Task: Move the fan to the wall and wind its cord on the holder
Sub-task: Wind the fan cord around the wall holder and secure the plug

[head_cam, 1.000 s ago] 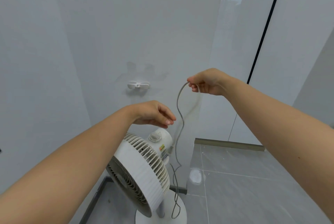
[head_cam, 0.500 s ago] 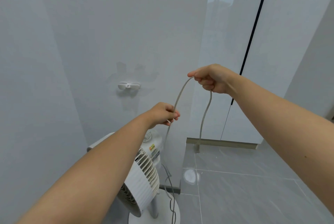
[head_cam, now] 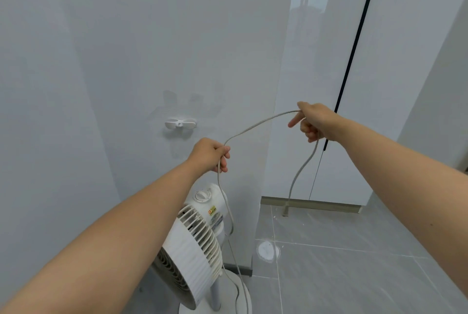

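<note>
We see both hands gripping the cord (head_cam: 255, 125): left hand (head_cam: 211, 155) above the fan (head_cam: 195, 245), right hand (head_cam: 312, 121) higher, holder (head_cam: 180, 123) beyond.

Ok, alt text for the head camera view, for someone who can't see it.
Two bare hands hold a grey cord between them: the left hand grips it above a white fan, the right hand higher. A white holder sits on the wall beyond.

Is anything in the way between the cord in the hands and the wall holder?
Nothing visible. The cord, gripped by the left hand and right hand, is apart from the holder, with only bare wall between; the fan stands lower.
</note>
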